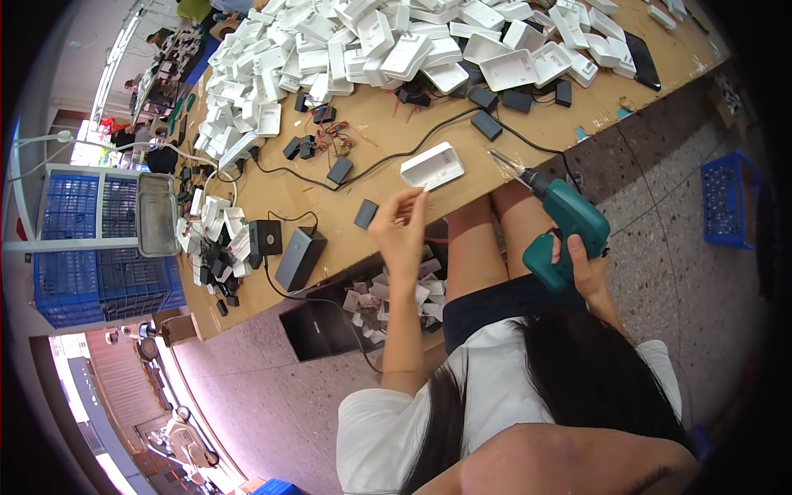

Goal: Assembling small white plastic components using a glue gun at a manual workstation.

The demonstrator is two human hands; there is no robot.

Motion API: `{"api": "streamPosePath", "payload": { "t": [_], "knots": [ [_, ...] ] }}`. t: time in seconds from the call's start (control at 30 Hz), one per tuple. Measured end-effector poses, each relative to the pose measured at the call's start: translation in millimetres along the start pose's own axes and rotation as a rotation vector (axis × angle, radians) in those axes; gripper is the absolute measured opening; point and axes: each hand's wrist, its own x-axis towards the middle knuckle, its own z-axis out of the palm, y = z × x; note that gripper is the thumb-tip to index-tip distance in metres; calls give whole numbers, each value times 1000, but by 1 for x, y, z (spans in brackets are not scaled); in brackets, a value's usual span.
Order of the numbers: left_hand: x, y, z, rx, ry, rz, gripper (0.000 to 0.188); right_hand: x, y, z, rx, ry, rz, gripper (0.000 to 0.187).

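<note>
My right hand [586,268] grips a green pistol-shaped soldering gun [575,213] by its handle, over my lap. The gun's thin metal tip points up and left, past the table's front edge. My left hand [399,235] is raised by that edge with its fingertips pinched together. Whatever is in the pinch, if anything, is too small to make out. Just beyond those fingertips an open white plastic case [434,171] lies on the table, hollow side up. A small black block [366,214] rests left of the hand.
A large heap of white plastic cases [396,49] covers the far table [371,136]. Black blocks [487,125], red wires [337,139] and a black cable [412,153] lie nearer. A black power adapter [302,257] stands left. Below is a box of white scraps [388,301].
</note>
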Motion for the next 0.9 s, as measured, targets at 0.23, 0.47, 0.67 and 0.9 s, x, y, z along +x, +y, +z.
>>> {"api": "streamPosePath", "payload": {
  "t": [0.23, 0.47, 0.67, 0.9],
  "knots": [
    [-4, 8, 49, 160, 148, 200, 6, 3, -1, 14, -31, -74, 12, 25],
    [-10, 8, 60, 427, 260, 248, 8, 19, 7, 18, -272, -166, -128, 27],
    [0, 11, 63, 688, 334, 286, 11, 27, 12, 30, -360, -151, -173, 18],
    [13, 2, 68, 541, 295, 338, 13, 30, 14, 46, -461, -136, -273, 18]
  ]
}}
